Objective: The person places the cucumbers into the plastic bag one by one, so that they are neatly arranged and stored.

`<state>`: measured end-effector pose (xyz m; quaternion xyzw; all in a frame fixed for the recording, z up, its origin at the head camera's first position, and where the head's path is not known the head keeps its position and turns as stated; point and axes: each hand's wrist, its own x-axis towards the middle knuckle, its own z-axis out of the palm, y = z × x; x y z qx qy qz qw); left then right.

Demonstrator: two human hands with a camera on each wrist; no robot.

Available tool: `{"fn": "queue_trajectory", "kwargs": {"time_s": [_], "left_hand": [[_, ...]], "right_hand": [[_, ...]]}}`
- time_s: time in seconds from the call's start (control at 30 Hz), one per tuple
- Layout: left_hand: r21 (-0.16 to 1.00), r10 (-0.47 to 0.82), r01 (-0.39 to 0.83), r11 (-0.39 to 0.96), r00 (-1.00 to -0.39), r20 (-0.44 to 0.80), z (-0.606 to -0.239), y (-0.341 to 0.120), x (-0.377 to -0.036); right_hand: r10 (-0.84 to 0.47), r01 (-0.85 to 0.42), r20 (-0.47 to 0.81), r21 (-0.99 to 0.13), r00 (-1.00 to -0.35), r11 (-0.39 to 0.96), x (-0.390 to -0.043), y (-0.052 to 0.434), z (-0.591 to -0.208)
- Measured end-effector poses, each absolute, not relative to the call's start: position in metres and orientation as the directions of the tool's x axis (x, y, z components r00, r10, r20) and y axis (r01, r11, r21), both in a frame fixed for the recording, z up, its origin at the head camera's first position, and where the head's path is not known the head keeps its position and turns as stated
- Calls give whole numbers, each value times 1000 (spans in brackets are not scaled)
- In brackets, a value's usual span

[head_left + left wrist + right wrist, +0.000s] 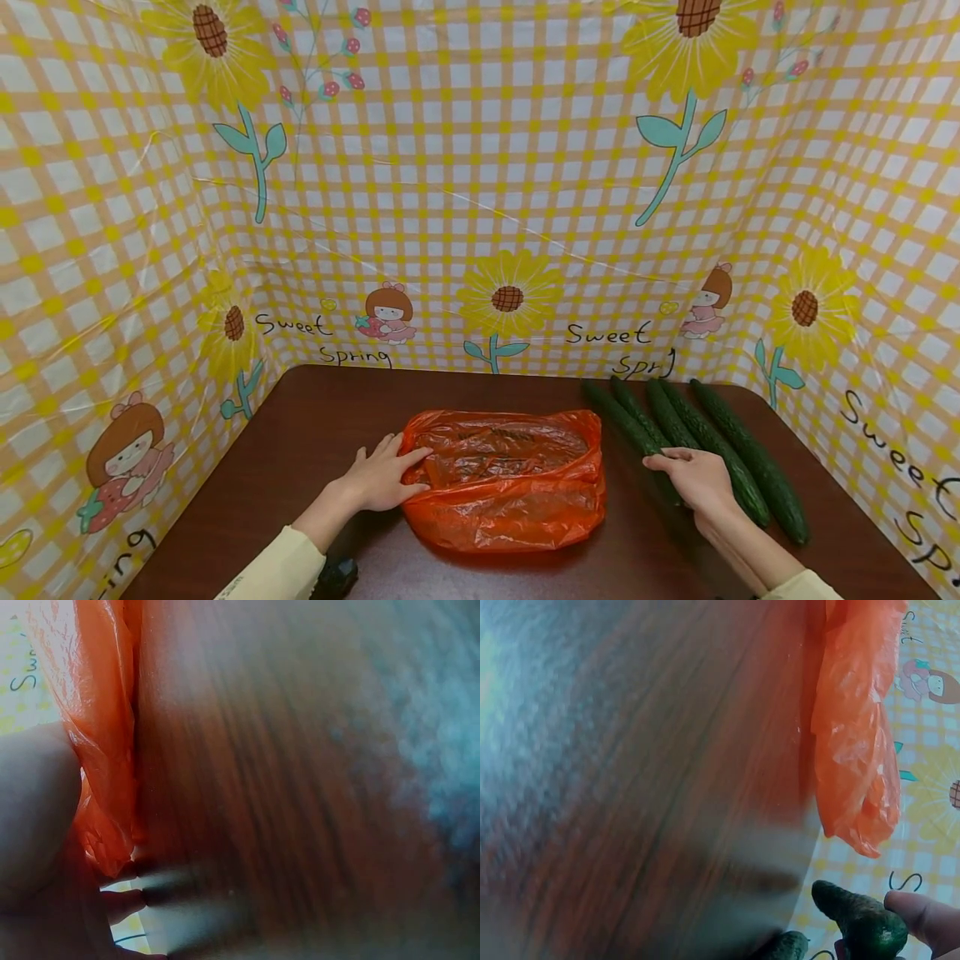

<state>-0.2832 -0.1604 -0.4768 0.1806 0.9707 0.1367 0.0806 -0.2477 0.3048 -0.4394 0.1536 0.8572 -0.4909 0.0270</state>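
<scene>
An orange plastic bag (510,517) sits on the table with its mouth spread wide and facing up. My left hand (386,475) lies at the bag's left rim, fingers spread and thumb and forefinger over the edge. In the left wrist view, the bag's side (105,735) hangs beside the thumb. To the right of the bag, my right hand (697,479) grips the near part of the leftmost cucumber (618,410). The right wrist view shows the thumb against the end of this cucumber (874,930); the other fingers are mostly hidden.
Several more long green cucumbers (750,458) lie side by side to the right, pointing away. Checked, flower-printed sheeting (480,208) walls the dark brown table (322,417) at the back and both sides. A small black object (336,577) is by the left sleeve.
</scene>
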Motion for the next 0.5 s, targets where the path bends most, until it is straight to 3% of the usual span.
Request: {"fn": "queue_trajectory", "kwargs": {"time_s": [0.5], "left_hand": [[299, 368, 320, 899, -922, -119, -472, -158, -282]], "right_hand": [[184, 236, -164, -833, -969, 501, -244, 318, -419]]}}
